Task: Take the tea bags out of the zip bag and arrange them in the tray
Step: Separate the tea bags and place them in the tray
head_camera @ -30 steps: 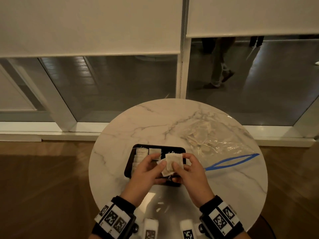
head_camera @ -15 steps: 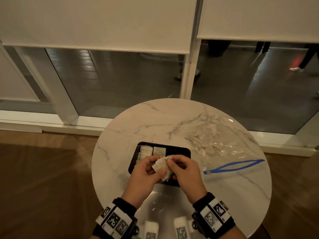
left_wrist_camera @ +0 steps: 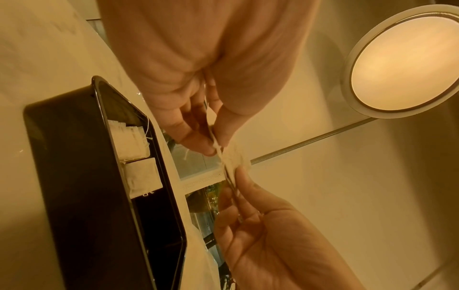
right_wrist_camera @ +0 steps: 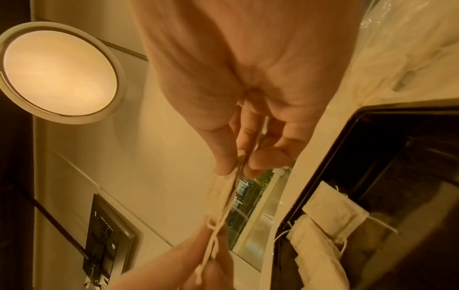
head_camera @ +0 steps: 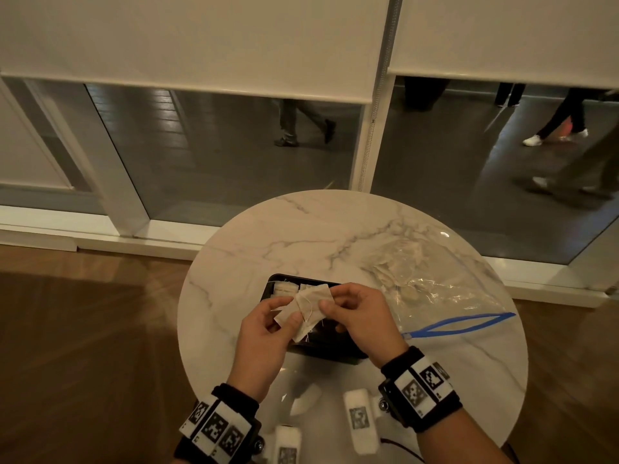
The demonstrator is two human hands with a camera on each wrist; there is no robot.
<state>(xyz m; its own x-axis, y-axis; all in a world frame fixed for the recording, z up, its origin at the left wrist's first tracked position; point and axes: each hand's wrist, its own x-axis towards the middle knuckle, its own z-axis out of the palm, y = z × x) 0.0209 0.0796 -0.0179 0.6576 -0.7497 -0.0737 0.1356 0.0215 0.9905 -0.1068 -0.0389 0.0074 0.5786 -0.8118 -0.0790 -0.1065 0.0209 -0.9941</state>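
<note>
Both hands hold white tea bags (head_camera: 313,304) just above the black tray (head_camera: 268,293), close to its near half. They look like two overlapping bags joined by a string. My left hand (head_camera: 291,316) pinches the lower-left bag (left_wrist_camera: 218,146) between thumb and fingers. My right hand (head_camera: 330,301) pinches the upper-right one (right_wrist_camera: 224,194) the same way. Other tea bags (head_camera: 285,289) lie in the tray's far-left corner, stacked bags (left_wrist_camera: 131,143) beside a single one (left_wrist_camera: 143,176). The clear zip bag (head_camera: 432,283) with its blue zip (head_camera: 459,324) lies open to the right, holding more tea bags.
The round marble table (head_camera: 234,262) is small, with wood floor all around. Floor-length window glass stands just behind it, and people walk past outside. A round lamp (left_wrist_camera: 402,64) on a thin arm hangs above the table.
The crumpled bags between my hands have been spread out flatter and pulled a little apart. Both hands stay over the tray, and the head view has shifted slightly.
</note>
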